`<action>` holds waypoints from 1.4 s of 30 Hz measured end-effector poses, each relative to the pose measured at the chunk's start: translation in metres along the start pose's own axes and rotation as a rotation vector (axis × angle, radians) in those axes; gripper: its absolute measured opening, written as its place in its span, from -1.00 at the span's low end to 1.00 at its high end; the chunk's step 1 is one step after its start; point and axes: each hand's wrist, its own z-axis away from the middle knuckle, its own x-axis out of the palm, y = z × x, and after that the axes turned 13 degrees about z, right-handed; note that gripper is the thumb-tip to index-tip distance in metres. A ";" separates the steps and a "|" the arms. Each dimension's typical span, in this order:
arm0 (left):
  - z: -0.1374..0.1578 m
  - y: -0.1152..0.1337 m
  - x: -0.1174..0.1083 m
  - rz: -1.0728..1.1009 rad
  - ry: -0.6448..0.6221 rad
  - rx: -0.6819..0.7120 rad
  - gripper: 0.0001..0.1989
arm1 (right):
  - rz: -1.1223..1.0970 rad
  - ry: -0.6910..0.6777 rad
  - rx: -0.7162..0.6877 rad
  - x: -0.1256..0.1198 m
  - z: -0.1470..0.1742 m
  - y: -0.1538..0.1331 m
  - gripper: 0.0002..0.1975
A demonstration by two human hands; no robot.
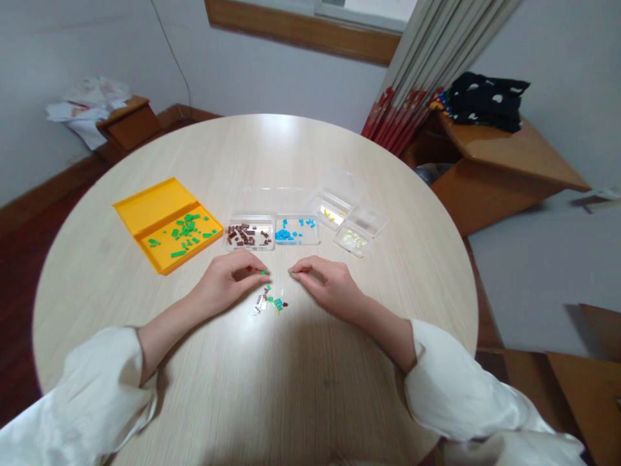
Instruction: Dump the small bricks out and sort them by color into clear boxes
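Observation:
My left hand (234,277) pinches a small green brick (264,272) between thumb and fingers, just above the table. Opposite it, my right hand (323,279) is closed at the fingertips on another tiny green brick (292,274). A short gap separates the two hands. Below and between them lies a loose pile of small bricks (278,303) in green, blue, white and dark brown. Beyond my left hand, an open yellow case (145,206) holds many green bricks. Dark brown bricks (245,234) and blue bricks (287,234) fill two clear compartments just past my hands.
Two small clear boxes with raised lids stand at the right, one with yellow pieces (326,213), one with pale yellow pieces (354,240). Everything rests on a round wooden table (272,388). Wooden cabinets (504,162) and a curtain (412,71) stand behind it.

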 end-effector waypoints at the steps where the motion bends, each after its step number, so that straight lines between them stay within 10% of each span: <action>1: 0.000 0.000 0.000 -0.003 0.001 0.008 -0.85 | -0.010 -0.003 0.008 0.000 0.000 0.000 -0.92; 15: 0.002 0.010 0.014 -0.107 0.016 0.196 -0.88 | -0.507 -0.143 0.317 0.015 -0.001 -0.015 -0.87; 42: 0.002 0.011 0.017 -0.201 -0.033 0.299 -0.77 | -0.357 -0.123 0.241 0.016 -0.004 -0.020 -0.85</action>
